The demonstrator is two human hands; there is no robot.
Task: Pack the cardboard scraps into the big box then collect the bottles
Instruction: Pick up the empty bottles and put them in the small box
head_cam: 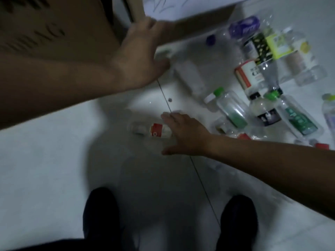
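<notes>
A big brown cardboard box (54, 33) fills the upper left. My left hand (141, 53) hovers beside its right side with fingers spread, holding nothing. My right hand (183, 134) reaches over a small clear bottle with a red label (155, 130) lying on the white floor; its straight fingers are at the bottle's right end, and I cannot tell if they touch it. Several empty plastic bottles (261, 84) lie in a loose pile at the right, one with a green cap (230, 105), one with a purple label (244, 26).
A pale box or panel with dark markings (190, 6) lies at the top behind a cardboard edge. My two dark shoes (101, 214) stand on the white tiled floor (45, 169) at the bottom. A dark tile joint runs diagonally between the hands.
</notes>
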